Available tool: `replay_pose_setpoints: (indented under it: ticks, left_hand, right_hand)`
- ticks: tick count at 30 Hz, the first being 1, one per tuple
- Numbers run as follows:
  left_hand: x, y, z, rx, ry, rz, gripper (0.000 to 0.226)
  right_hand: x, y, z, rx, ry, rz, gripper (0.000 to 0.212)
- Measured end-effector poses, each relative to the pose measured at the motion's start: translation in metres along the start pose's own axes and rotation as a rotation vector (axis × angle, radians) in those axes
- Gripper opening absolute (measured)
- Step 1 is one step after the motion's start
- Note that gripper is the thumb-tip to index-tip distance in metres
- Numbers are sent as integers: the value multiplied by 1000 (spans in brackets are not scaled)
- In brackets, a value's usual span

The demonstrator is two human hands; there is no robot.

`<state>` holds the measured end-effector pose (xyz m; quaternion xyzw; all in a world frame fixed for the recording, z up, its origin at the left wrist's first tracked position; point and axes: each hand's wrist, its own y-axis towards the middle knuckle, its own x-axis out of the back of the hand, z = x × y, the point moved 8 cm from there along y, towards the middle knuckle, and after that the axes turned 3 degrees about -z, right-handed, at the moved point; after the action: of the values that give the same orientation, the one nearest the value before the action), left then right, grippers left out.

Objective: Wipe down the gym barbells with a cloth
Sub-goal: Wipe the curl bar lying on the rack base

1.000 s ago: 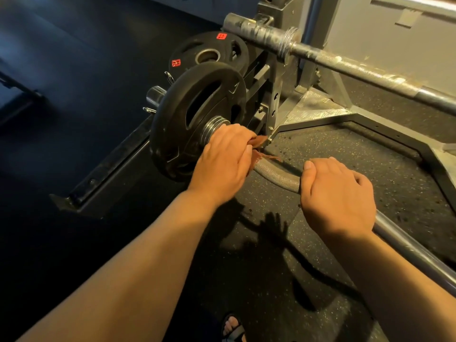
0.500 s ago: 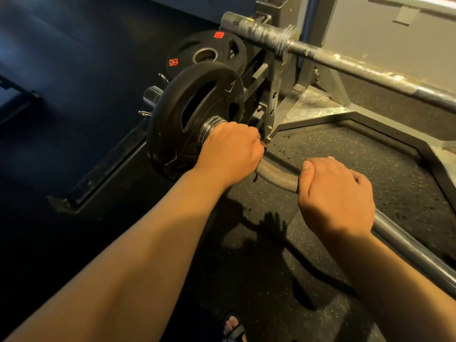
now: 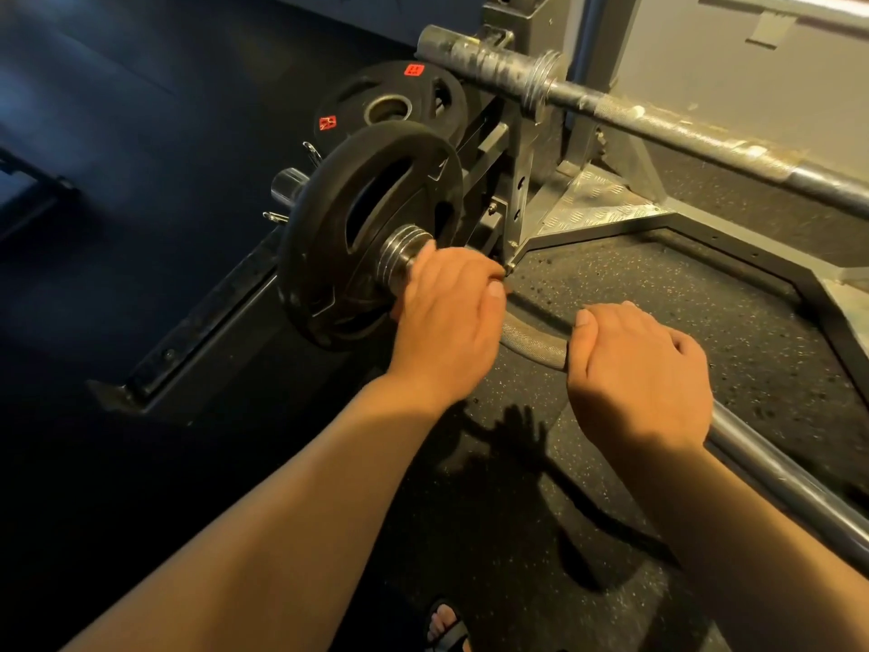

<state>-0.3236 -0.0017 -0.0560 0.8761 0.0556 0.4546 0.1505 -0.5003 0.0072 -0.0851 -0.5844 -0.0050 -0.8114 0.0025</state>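
Observation:
A curved barbell runs from lower right to a black weight plate on its left sleeve. My left hand is wrapped over the bar right beside the ribbed steel collar. The reddish-brown cloth is under this hand; only a sliver shows by the fingertips. My right hand grips the knurled shaft a short way to the right, thumb on top.
A second barbell lies across the grey rack behind. Another black plate with red labels hangs on the rack. The rack's steel base frame borders speckled rubber flooring. My sandalled foot is below.
My left hand has slid left along the bar up to the collar, and the cloth that stuck out before is now almost fully hidden under it. My right hand has kept its grip.

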Motion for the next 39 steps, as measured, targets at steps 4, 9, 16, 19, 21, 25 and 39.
replay_pose_setpoints:
  ticks: [4,9,16,19,21,25,39]
  left_hand:
    - [-1,1,-1,-199,56,165,25]
    - [13,17,12,-29,138,35,30]
    - [-7,-14,-23,-160,5,162,30]
    - [8,1,7,-149,99,121,27]
    - [12,6,18,-11,67,40,27]
    - [-8,-10,-18,49,-29,-25,36]
    - [-12,-19,-23,13,-29,-6,30]
  right_hand:
    - [3,0,1,-8,-1,-27,53]
    - [5,-2,3,-7,-17,-42,51]
    - [6,-1,3,-13,-40,-50,51]
    - [7,-3,3,1,-28,-53,48]
    - [6,-3,3,10,-42,-49,47]
    - [4,-3,2,0,-48,-37,46]
    - [3,-2,3,-8,-31,-29,52]
